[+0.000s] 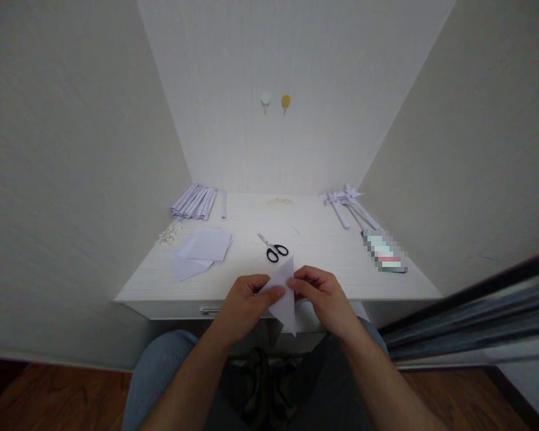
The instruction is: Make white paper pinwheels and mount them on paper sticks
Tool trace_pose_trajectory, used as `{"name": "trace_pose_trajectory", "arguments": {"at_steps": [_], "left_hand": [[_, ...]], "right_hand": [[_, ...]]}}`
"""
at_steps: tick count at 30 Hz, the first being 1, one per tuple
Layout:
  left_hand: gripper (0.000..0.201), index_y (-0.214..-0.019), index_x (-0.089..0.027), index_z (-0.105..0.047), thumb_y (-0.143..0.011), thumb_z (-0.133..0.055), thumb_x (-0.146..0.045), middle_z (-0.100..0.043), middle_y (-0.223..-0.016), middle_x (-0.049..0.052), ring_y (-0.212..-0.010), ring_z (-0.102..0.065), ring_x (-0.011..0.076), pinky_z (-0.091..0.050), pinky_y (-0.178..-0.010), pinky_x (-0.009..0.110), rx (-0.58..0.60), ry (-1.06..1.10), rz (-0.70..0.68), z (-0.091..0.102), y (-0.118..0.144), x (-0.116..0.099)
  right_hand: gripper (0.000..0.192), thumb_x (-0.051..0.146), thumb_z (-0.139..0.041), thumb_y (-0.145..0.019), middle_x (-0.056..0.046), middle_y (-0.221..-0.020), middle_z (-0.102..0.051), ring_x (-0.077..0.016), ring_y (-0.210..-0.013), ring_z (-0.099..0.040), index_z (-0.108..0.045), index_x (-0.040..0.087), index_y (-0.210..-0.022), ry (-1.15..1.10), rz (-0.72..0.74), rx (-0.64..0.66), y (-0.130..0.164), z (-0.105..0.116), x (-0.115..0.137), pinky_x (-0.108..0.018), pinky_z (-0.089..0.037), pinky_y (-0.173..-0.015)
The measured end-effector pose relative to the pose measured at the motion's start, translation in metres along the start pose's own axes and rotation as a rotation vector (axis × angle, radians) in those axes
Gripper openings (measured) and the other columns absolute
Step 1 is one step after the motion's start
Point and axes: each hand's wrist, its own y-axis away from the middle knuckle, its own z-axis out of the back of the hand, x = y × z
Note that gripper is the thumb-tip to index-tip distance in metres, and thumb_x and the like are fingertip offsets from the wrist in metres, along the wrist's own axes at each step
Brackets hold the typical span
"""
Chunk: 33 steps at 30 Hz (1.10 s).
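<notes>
Between my hands, just over the front edge of the desk, is a white sheet of paper [282,304] folded into a triangle. My left hand [247,302] pinches its left side, with the thumb lying on top. The fingers of my right hand [321,293] are closed on the right edge of the paper. Right behind the paper lies a pair of scissors [273,248] with black handles, its blades pointing away to the left. Loose square sheets of paper [206,245] overlap one another on the desk to the left.
Rolled paper tubes [195,202] are stacked at the back left, near small white bits [168,233]. Paper pinwheels [344,197] on paper sticks lie at the back right, behind a phone [384,251] with a blurred screen. Walls enclose the desk [251,215] on three sides.
</notes>
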Motion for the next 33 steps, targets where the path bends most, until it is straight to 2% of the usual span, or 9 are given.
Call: {"name": "trace_pose_trajectory", "arguments": {"at_steps": [3,7,13,15,18,23,27,30,33], "left_hand": [[0.032,-0.070,-0.014,-0.074,-0.077,-0.078,-0.045,-0.063,-0.061,0.001,-0.059,-0.052,0.0139,-0.040,-0.057,0.025,-0.064,0.049,-0.028,-0.001,0.000,0.004],[0.031,-0.071,-0.015,-0.073,-0.079,-0.077,-0.046,-0.065,-0.063,0.002,-0.061,-0.056,0.0152,-0.045,-0.060,0.026,-0.140,0.101,-0.074,-0.002,0.001,0.012],[0.034,-0.071,-0.015,-0.072,-0.078,-0.078,-0.048,-0.066,-0.065,0.002,-0.064,-0.058,0.0168,-0.048,-0.061,0.028,-0.122,0.142,-0.047,-0.002,0.004,0.016],[0.035,-0.080,-0.015,-0.074,-0.078,-0.077,-0.050,-0.068,-0.071,0.003,-0.065,-0.059,0.0173,-0.049,-0.061,0.028,-0.126,0.175,-0.042,-0.004,0.006,0.015],[0.036,-0.095,-0.016,-0.077,-0.078,-0.078,-0.048,-0.072,-0.078,0.004,-0.068,-0.059,0.0172,-0.047,-0.061,0.027,-0.067,0.165,-0.028,-0.010,0.010,0.014],[0.032,-0.073,-0.015,-0.075,-0.080,-0.074,-0.046,-0.064,-0.060,0.002,-0.061,-0.053,0.0160,-0.042,-0.060,0.028,-0.065,0.063,-0.025,-0.014,0.015,0.005],[0.030,-0.074,-0.016,-0.074,-0.076,-0.076,-0.046,-0.059,-0.058,-0.001,-0.059,-0.051,0.0151,-0.042,-0.059,0.027,-0.059,0.092,-0.022,-0.011,0.014,-0.002],[0.030,-0.074,-0.016,-0.072,-0.078,-0.074,-0.046,-0.059,-0.059,-0.001,-0.059,-0.050,0.0147,-0.041,-0.059,0.026,-0.070,0.080,-0.041,-0.009,0.013,0.001],[0.032,-0.072,-0.016,-0.069,-0.083,-0.072,-0.046,-0.061,-0.063,0.000,-0.062,-0.052,0.0150,-0.041,-0.060,0.026,-0.132,0.044,-0.068,-0.007,0.012,0.007]], "right_hand": [[0.028,0.043,-0.081,-0.074,0.002,-0.060,-0.065,-0.0144,-0.059,-0.060,-0.069,0.019,-0.068,-0.028,0.027,-0.051,-0.001,0.001,0.001,-0.028,-0.051,-0.060],[0.030,0.048,-0.080,-0.077,0.001,-0.067,-0.067,-0.0155,-0.061,-0.061,-0.071,0.020,-0.075,-0.050,0.048,-0.104,-0.001,0.001,0.002,-0.029,-0.054,-0.060],[0.036,0.047,-0.082,-0.076,0.001,-0.062,-0.065,-0.0161,-0.062,-0.060,-0.064,0.019,-0.063,-0.069,0.095,-0.146,-0.005,0.003,0.002,-0.030,-0.053,-0.063],[0.035,0.046,-0.082,-0.077,0.001,-0.060,-0.065,-0.0161,-0.061,-0.061,-0.065,0.019,-0.062,-0.068,0.113,-0.173,-0.006,0.003,0.000,-0.030,-0.052,-0.064],[0.034,0.046,-0.080,-0.082,0.000,-0.061,-0.067,-0.0155,-0.062,-0.062,-0.068,0.020,-0.064,-0.059,0.133,-0.214,-0.005,0.002,-0.001,-0.029,-0.051,-0.066],[0.033,0.051,-0.082,-0.077,-0.001,-0.065,-0.070,-0.0175,-0.064,-0.065,-0.073,0.020,-0.073,-0.055,0.112,-0.179,-0.001,-0.001,0.002,-0.030,-0.052,-0.066],[0.032,0.046,-0.087,-0.070,-0.003,-0.063,-0.071,-0.0170,-0.062,-0.064,-0.072,0.019,-0.068,-0.042,0.087,-0.137,0.005,-0.005,0.002,-0.030,-0.051,-0.064],[0.030,0.044,-0.085,-0.073,-0.002,-0.061,-0.071,-0.0155,-0.061,-0.063,-0.071,0.019,-0.066,-0.047,0.088,-0.149,0.007,-0.006,0.000,-0.028,-0.050,-0.065],[0.027,0.043,-0.083,-0.076,-0.002,-0.062,-0.072,-0.0152,-0.061,-0.063,-0.072,0.018,-0.070,-0.064,0.084,-0.147,0.007,-0.007,-0.005,-0.028,-0.050,-0.065]]}}
